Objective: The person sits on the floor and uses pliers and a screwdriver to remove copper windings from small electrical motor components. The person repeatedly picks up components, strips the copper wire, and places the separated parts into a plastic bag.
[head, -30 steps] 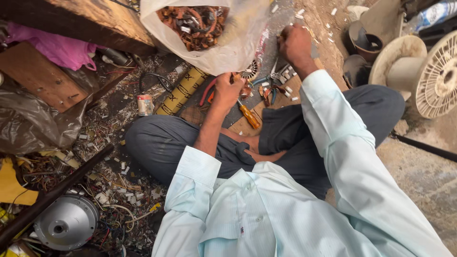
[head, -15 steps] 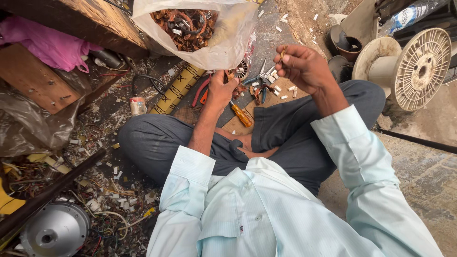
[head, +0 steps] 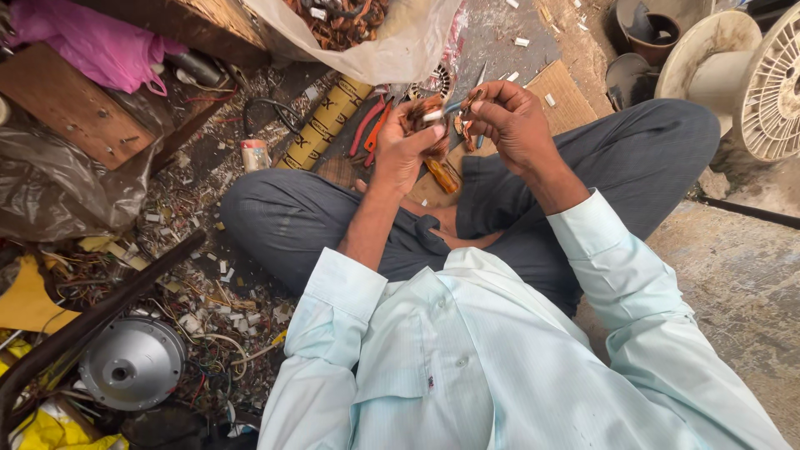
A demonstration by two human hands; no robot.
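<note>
**Desk:** Copper, is it, in those hands?

**Photographer:** Copper-coloured winding wire, yes. A person in a pale shirt sits cross-legged on the floor (head: 733, 283). The left hand (head: 408, 146) has its grip closed around a tangled clump of wire (head: 421, 112), held up above the knees. The right hand (head: 512, 125) is just beside it, fingertips pinched shut on a smaller scrap of wire (head: 467, 107). The two hands are near each other but not touching.

**Desk:** What stage of the work does it show?

**Photographer:** My reading is that the clump is being picked apart by hand, one strand or piece at a time. Whether the small scrap is joined to the clump I cannot tell.

**Desk:** What would the next pull ask of the hands?

**Photographer:** As I judge it, a firm left grip to hold the clump steady, and a tight pinch from the right so thin wire does not slip.

**Desk:** And around the person?

**Photographer:** A clear plastic bag (head: 400, 54) of similar copper scrap lies on the floor straight ahead. Red-handled pliers (head: 372, 129) lie below the left hand, and a screwdriver with an amber handle (head: 442, 175) lies by the shin. A white spool (head: 750, 75) stands at the far right, and a silver motor housing (head: 132, 364) sits among wire offcuts at the near left.
</note>
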